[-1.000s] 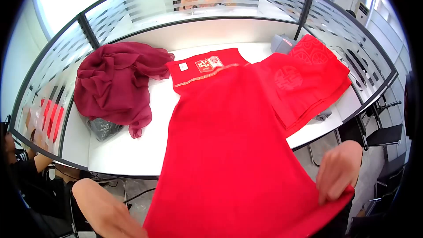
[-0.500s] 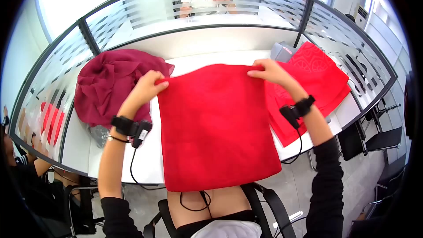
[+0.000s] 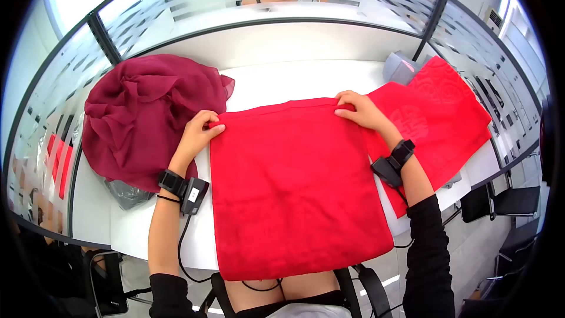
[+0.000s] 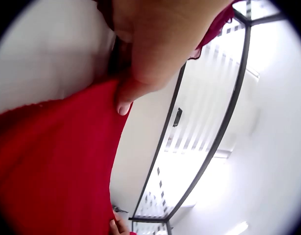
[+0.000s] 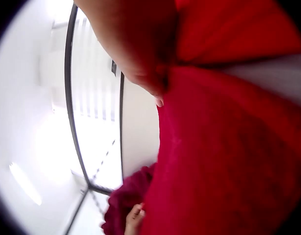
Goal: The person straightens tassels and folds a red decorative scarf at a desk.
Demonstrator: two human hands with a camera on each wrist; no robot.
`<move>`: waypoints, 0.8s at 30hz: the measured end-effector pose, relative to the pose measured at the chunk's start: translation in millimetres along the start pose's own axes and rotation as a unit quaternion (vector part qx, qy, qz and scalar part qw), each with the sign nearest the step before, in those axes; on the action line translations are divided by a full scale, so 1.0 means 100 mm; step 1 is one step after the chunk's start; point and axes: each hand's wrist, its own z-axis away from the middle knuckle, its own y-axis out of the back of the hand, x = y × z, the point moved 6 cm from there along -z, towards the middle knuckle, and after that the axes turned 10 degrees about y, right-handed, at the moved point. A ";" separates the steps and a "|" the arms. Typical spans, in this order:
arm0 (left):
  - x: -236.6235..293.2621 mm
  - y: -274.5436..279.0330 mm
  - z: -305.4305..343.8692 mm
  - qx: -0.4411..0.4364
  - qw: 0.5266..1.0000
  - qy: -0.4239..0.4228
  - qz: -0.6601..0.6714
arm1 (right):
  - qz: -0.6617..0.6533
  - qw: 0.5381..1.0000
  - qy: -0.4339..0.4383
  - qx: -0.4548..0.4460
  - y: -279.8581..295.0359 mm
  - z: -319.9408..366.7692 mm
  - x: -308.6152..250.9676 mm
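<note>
A red cloth (image 3: 297, 188), folded into a rough square, lies over the white table, its near end hanging past the front edge above the person's lap. At its far left corner my left hand (image 3: 197, 132) pinches the edge between thumb and fingers. My right hand (image 3: 362, 111) does the same at the far right corner. In the left wrist view the left thumb presses on the cloth (image 4: 67, 156) near its corner. The right wrist view has the right fingertips at the edge of the cloth (image 5: 224, 147). The label seen earlier on the cloth is hidden.
A heap of maroon sheer fabric (image 3: 147, 118) lies at the left, on a grey plastic bag (image 3: 126, 194). Another red patterned cloth (image 3: 438, 135) is at the right, with a grey box (image 3: 401, 68) behind it. A framed glass partition (image 3: 253, 22) encloses the table; a person sits beyond.
The cloth's near end, held low by the body a second ago, has been carried forward over the far part, covering the label. Since then it has settled down flatter, both hands still gripping the corners.
</note>
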 end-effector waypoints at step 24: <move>0.11 0.05 0.05 0.056 0.970 0.041 0.232 | -0.240 0.950 -0.111 0.164 0.16 0.14 0.10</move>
